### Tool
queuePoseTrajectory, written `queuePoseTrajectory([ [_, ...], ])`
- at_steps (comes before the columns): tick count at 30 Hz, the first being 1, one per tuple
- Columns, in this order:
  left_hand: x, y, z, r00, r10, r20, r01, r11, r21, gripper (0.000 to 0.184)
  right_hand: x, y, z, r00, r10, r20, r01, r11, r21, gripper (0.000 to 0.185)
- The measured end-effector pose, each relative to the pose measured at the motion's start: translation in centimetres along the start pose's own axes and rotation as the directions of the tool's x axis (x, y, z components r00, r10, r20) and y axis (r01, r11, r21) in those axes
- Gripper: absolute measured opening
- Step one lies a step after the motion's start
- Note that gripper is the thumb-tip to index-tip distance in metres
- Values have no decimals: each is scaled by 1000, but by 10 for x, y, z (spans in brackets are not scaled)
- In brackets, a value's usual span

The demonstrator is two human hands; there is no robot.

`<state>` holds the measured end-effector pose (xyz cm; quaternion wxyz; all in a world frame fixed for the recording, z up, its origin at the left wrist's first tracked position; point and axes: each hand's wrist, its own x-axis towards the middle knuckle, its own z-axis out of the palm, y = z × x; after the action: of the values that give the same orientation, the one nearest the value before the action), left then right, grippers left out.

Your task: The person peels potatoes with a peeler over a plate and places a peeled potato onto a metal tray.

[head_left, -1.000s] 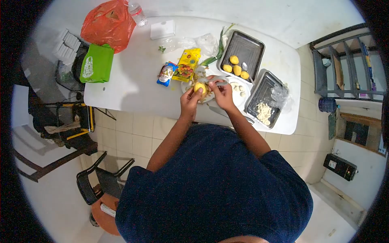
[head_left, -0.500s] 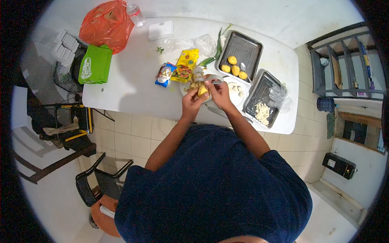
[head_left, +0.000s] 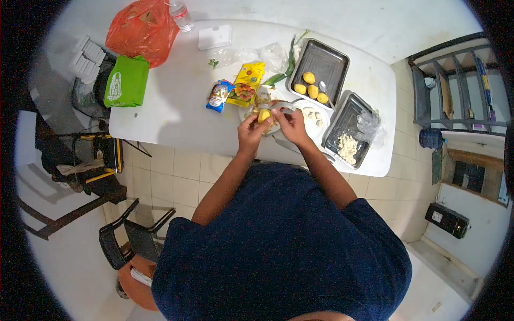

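Note:
My left hand [head_left: 249, 135] is closed around a yellow potato [head_left: 264, 115], holding it above a plate strewn with peelings [head_left: 245, 113]. In my right hand [head_left: 292, 128] is a pale grey peeler [head_left: 285, 106], its working end close to the potato and partly hidden by my fingers. Just right of that hand lies a white plate [head_left: 321, 129] with small pale pieces on it. A knife [head_left: 288, 143] rests below, near the table's front edge. Several yellow potatoes [head_left: 313, 92] sit in the dark upper tray [head_left: 326, 59] with a spoon [head_left: 322, 85].
A second dark tray [head_left: 338, 125] holds chopped pale pieces [head_left: 347, 148] and a clear plastic bag [head_left: 368, 125]. Yellow [head_left: 247, 84] and blue packets [head_left: 219, 96] lie beyond my hands. Farther left are a green bag [head_left: 127, 82], a red plastic bag [head_left: 142, 33] and a bottle [head_left: 181, 16].
The potato has shifted slightly left and away from me and sits more upright in my left hand. My right hand and the peeler have barely moved.

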<state>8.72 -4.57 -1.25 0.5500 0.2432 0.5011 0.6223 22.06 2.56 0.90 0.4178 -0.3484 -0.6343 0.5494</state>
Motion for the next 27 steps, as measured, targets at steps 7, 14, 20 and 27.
queuePoseTrajectory([
  [7,-6,-6,5,984,-141,110,161,967,-198,37,12,11,-9,996,52,-68,-48,997,59,13],
  [14,6,-10,-13,946,-255,200,322,816,-479,37,3,3,-7,997,13,-76,5,972,235,13],
  [20,6,-10,-14,937,-321,137,348,824,-447,33,-4,0,-4,998,55,-31,-51,991,121,15],
  [27,4,-5,-10,961,-266,71,270,856,-440,29,-7,-4,-3,999,22,26,-21,999,-35,20],
])
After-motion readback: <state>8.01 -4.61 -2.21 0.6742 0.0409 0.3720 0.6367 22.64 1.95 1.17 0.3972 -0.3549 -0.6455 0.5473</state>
